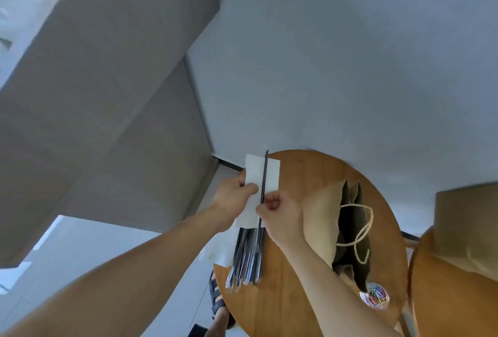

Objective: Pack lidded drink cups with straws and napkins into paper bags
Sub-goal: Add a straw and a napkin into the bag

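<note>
Above the far left part of a round wooden table [296,296], my left hand [235,196] pinches a white napkin [270,175]. My right hand [280,212] grips a black wrapped straw [264,175] that lies upright across the napkin. A bundle of wrapped black straws [246,261] lies on the table below my hands. An open brown paper bag [323,218] with twine handles [361,231] lies on its side to the right of my hands. No drink cup shows.
A clear tub of coloured paper clips [374,296] sits by the bag's near end. A second wooden table [442,304] with another brown bag [469,220] stands at the right. A sandalled foot [218,299] shows on the floor below the table's left edge.
</note>
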`<state>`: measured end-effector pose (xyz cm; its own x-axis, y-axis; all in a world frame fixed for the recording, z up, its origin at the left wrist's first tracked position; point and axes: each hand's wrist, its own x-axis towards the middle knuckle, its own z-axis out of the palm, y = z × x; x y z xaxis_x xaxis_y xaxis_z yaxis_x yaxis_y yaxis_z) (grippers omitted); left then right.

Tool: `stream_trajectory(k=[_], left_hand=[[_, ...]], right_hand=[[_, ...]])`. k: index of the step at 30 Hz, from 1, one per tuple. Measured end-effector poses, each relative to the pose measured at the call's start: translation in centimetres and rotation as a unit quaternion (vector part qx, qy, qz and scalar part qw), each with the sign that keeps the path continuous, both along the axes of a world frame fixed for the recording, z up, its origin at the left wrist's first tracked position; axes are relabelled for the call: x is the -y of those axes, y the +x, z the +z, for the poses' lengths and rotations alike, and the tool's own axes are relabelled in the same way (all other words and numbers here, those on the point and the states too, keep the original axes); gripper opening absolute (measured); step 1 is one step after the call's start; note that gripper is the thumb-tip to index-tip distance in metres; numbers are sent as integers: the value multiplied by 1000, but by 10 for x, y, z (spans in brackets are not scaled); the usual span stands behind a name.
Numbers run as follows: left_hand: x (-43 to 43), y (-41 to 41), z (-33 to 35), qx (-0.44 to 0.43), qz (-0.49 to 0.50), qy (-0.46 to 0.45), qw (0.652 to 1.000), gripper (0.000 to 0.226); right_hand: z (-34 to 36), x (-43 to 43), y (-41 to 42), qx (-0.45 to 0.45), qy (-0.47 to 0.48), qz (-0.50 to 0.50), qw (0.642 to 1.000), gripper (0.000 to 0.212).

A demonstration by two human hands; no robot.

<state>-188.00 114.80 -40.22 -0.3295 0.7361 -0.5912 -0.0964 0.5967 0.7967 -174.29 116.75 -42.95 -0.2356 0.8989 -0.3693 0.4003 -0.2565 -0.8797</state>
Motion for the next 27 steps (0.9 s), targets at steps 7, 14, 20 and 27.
stream_trajectory(k=[7,14,20,27], left_hand=[[-7,19,44,-9,-6,70,997,5],[-18,28,82,63,-22,101,993,17],[-28,48,105,174,-92,76,977,31],[-35,81,104,201,-129,74,968,30]], right_hand=[[42,-5,15,-3,79,2,997,26],[93,-26,55,-17,96,-65,993,25],[126,-38,75,-132,-19,45,990,14],[125,-49,110,-129,-55,39,989,15]])
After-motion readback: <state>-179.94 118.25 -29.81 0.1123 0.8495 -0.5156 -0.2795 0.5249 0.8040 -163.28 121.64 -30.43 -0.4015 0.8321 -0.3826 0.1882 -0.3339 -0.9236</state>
